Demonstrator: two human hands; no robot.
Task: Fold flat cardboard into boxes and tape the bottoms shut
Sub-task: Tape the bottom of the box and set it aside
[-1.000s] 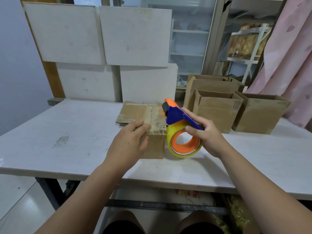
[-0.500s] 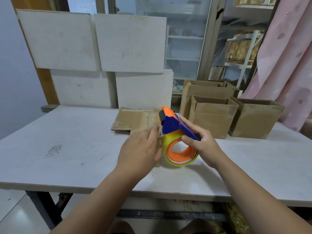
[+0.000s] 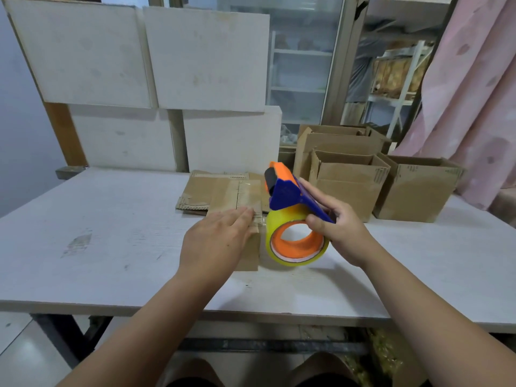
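A small cardboard box stands bottom-up on the white table, near the middle and well back from the table's front edge. Clear tape runs across its top face and over the near top edge. The left hand lies flat and open on that near edge, fingers together, pressing the tape end down the front wall; it grips nothing. The right hand is wrapped around the blue handle of a tape dispenser, thumb under and fingers over, holding it just beside the box's right side. Its yellow roll with the orange core hangs close above the table, and the orange head tilts up past the box's far right corner.

Behind the box, touching or nearly so, lies a stack of flat cardboard. To the right stand 3 open finished boxes, close behind the dispenser. The table's left half is bare out to its left edge, and a broad bare strip runs along the front edge under both forearms.
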